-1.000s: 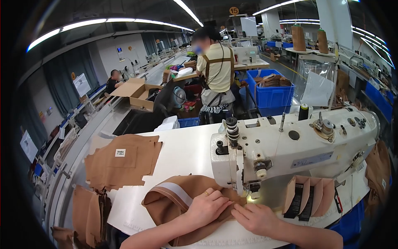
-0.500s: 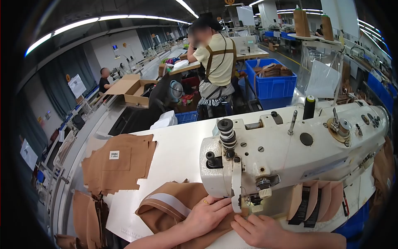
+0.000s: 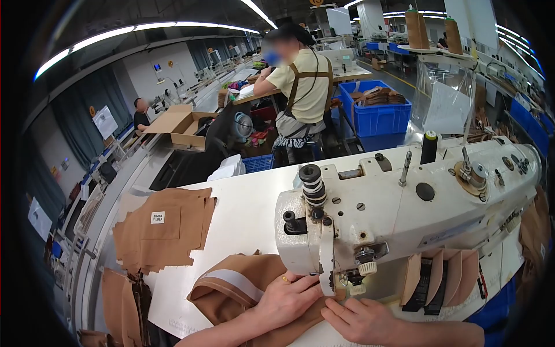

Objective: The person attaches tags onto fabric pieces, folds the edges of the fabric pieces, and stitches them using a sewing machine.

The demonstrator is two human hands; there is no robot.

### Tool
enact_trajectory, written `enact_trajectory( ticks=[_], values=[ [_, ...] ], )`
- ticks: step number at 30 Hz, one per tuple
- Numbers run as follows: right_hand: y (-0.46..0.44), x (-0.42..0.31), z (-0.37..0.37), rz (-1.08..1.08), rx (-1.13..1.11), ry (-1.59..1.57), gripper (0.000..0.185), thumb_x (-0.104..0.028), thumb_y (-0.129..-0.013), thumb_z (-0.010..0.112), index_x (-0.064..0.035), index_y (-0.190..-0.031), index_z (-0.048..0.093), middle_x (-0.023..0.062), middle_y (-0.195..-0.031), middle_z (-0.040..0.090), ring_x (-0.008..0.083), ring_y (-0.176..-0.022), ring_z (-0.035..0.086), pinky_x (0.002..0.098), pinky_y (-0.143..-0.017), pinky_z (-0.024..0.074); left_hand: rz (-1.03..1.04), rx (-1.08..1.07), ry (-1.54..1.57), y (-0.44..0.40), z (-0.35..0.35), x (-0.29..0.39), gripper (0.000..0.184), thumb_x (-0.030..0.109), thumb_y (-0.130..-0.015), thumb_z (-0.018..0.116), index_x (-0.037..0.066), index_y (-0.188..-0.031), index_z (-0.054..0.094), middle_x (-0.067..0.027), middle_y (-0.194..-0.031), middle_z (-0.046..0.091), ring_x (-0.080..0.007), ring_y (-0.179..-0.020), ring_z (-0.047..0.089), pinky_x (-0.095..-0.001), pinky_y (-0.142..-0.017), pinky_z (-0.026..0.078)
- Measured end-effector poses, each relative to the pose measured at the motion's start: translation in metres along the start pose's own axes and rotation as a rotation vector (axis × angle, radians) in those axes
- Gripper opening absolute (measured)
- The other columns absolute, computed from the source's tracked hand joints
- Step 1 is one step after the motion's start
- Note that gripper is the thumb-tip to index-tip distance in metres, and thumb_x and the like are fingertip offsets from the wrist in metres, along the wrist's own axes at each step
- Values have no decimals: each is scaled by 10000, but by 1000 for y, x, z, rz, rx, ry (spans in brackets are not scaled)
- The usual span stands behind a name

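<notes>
A brown fabric piece (image 3: 263, 267) with a white strip (image 3: 231, 281) along a folded edge lies bunched under the head of a white sewing machine (image 3: 404, 217). My left hand (image 3: 291, 302), with a ring on one finger, rests on this fabric, fingers stretched flat towards the needle area. Just right of the needle area, my right hand (image 3: 359, 320) has its fingers bent and thumb closed at the fabric's edge. The needle and the stitching spot are hidden behind the machine head and my fingers.
Stacked brown panels (image 3: 165, 228), the top one labelled, lie on the left of the white table. More brown pieces (image 3: 120, 306) hang at its edge. Right of my hands stands a divided holder (image 3: 454, 277) with black strips. Beyond sit a co-worker (image 3: 306, 87) and a blue crate (image 3: 376, 118).
My hands and the fabric stay almost in place; the view shifts slightly. The co-worker ahead has lowered a raised hand from the head towards the table.
</notes>
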State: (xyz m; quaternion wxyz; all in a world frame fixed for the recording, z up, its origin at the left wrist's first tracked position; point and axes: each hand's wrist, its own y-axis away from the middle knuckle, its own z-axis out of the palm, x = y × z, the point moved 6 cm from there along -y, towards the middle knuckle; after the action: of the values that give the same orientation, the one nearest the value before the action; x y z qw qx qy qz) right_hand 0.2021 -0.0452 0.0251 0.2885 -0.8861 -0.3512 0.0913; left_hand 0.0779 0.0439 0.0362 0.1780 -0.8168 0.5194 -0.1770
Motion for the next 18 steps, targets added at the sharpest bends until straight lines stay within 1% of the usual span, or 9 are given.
enact_trajectory(
  ticks=[5,8,11,18],
  values=[
    [-1,2,-1,8,19,-19,331,-185,-795,626,-45,-1090,684,97,-1139,679,201,-888,626,304,-677,513,-20,74,34,-3,0,0,222,184,-843,747,107,-1049,714,-32,-975,683,-232,-812,668,-369,-675,542],
    [-4,2,-4,4,26,-14,335,-169,-780,635,-45,-1086,691,91,-1131,682,203,-880,627,303,-665,516,-51,-26,14,4,7,-1,302,207,-858,721,88,-1134,698,-39,-1125,657,-222,-997,599,-325,-834,524],
    [-5,2,-5,-8,31,-15,348,-156,-758,649,-42,-1083,695,91,-1129,686,203,-876,628,302,-656,520,-20,37,36,8,8,-1,308,209,-854,716,85,-1136,700,-40,-1128,661,-213,-973,595,-325,-831,525],
    [-6,1,-4,-10,65,-5,372,-142,-717,671,-35,-1072,698,93,-1129,691,202,-850,630,302,-651,527,-3,40,29,9,10,-4,326,210,-847,698,86,-1148,700,-53,-1165,666,-209,-949,591,-331,-828,528]
  ],
)
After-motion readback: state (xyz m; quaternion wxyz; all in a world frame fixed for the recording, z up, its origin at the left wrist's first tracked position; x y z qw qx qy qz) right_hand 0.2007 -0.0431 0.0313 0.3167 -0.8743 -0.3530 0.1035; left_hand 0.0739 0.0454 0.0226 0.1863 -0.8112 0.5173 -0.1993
